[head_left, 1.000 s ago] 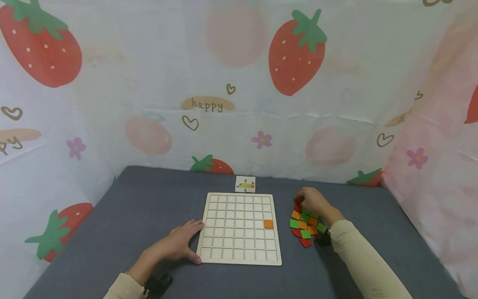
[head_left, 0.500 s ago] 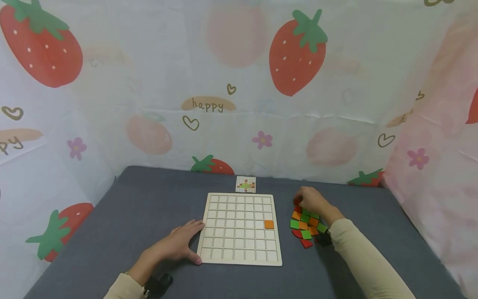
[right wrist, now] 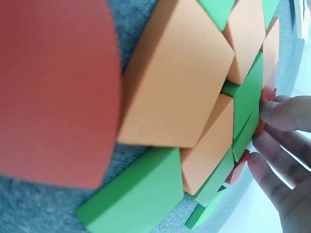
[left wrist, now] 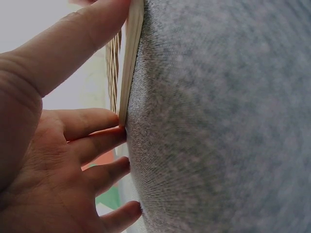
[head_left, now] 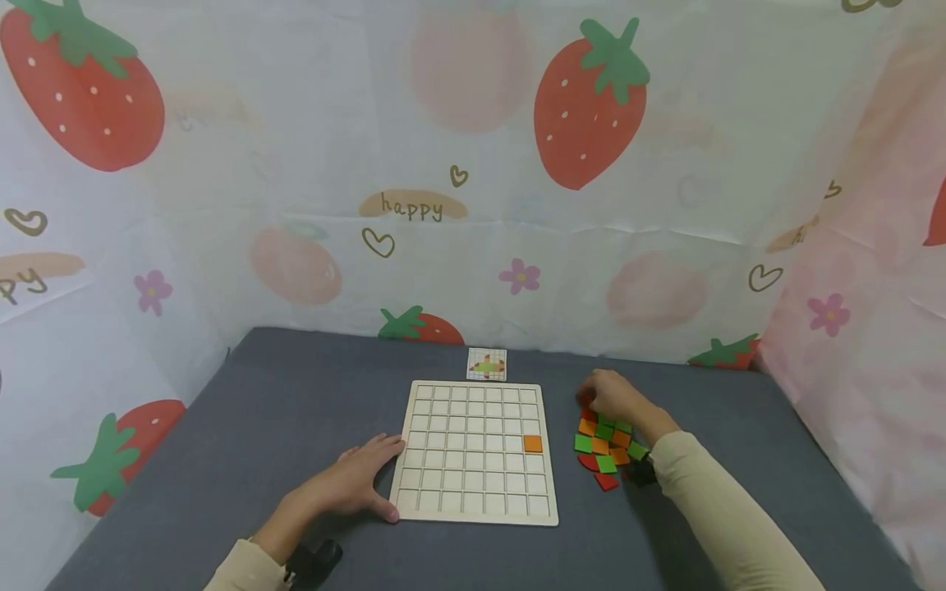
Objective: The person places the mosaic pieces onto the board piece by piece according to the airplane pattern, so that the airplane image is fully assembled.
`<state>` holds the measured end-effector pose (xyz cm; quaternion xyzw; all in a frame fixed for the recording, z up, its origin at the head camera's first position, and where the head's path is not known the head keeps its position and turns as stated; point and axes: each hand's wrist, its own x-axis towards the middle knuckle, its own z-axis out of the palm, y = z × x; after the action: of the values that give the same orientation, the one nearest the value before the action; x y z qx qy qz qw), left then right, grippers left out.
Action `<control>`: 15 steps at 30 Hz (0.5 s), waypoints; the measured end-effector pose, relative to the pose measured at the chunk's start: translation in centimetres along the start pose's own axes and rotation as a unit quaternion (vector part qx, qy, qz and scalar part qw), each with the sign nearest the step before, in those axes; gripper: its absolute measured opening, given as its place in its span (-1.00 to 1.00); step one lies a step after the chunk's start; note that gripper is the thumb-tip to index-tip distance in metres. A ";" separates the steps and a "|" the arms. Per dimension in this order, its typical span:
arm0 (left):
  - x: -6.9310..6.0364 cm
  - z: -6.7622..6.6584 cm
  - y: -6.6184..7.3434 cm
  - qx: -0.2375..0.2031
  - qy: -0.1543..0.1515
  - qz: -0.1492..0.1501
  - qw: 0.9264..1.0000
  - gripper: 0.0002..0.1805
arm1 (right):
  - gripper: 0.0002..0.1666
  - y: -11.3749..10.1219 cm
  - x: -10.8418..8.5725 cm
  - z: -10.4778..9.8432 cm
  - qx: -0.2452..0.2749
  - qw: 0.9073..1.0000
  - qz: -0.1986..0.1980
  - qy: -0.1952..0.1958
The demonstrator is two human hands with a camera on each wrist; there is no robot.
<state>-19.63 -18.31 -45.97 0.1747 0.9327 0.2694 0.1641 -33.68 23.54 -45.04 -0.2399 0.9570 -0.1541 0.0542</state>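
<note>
Red pieces (head_left: 588, 414) lie under the right hand (head_left: 617, 397) (grip unclear); left hand (head_left: 351, 478), spread, touches the board (head_left: 474, 461).

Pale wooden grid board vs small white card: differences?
The pale wooden grid board is much larger than the small white card. Board holds one orange square tile; card is printed in several colours. Left hand touches board, not card. Both lie on the grey tabletop.
</note>
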 end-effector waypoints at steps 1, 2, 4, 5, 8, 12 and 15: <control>0.0 0.0 0.0 -0.001 0.000 0.000 1.000 0.11 | -0.65 0.0 0.0 0.0 0.000 1.000 -0.004 0.000; 0.0 0.0 0.0 -0.002 0.000 0.000 1.000 0.11 | -0.66 0.0 0.0 0.0 -0.001 1.000 -0.006 0.000; 0.0 0.0 0.0 -0.002 0.000 0.000 1.000 0.11 | -0.71 -0.1 0.0 0.1 -0.004 1.000 -0.008 0.001; 0.0 0.0 0.0 -0.002 -0.001 0.001 1.000 0.11 | -0.74 -0.1 0.0 0.1 -0.005 1.000 -0.009 0.002; 0.0 0.1 0.0 -0.002 -0.002 0.003 1.000 0.11 | -0.77 -0.1 0.1 0.2 -0.004 1.000 -0.001 0.002; 0.0 0.0 0.0 -0.006 -0.003 0.003 1.000 0.11 | -0.70 -0.1 0.4 0.3 0.000 1.000 0.012 -0.003; -0.1 0.0 0.0 -0.008 -0.003 0.003 1.000 0.11 | -0.64 -0.1 0.5 0.4 0.003 1.000 0.015 -0.007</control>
<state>-19.55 -18.37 -45.97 0.1764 0.9296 0.2769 0.1672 -33.99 23.12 -45.38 -0.2269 0.9595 -0.1543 0.0640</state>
